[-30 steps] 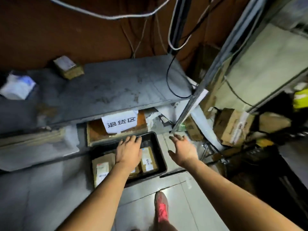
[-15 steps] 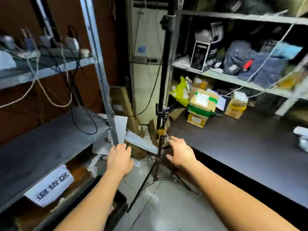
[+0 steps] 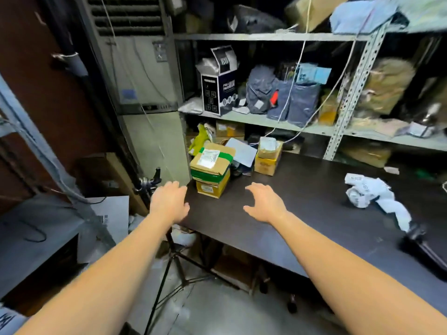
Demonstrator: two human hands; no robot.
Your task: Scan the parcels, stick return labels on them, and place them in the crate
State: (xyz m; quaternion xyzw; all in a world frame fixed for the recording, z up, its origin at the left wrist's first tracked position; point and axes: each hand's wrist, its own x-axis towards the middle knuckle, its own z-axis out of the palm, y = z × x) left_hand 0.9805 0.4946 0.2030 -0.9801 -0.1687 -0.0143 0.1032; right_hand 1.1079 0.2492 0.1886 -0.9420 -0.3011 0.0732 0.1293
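Two stacked cardboard parcels stand at the far left corner of the dark table (image 3: 302, 213): a green-taped parcel (image 3: 212, 159) with a white label on top of a yellow box (image 3: 212, 186). A second small stack of parcels (image 3: 269, 154) stands further right. My left hand (image 3: 169, 201) hovers empty at the table's left edge, just left of the stack. My right hand (image 3: 264, 203) hovers empty above the table, right of the stack, fingers loosely spread. The crate is out of view.
A crumpled strip of white label paper (image 3: 370, 193) lies on the table at right. A tripod stand (image 3: 167, 250) rises beside the table's left edge. Metal shelving (image 3: 266, 118) behind holds bags and boxes. A grey shelf (image 3: 36, 240) sits at the left.
The view has swung from the crate under the left shelf round to the dark table. Both empty hands moved with it and now reach toward the stacked parcels.
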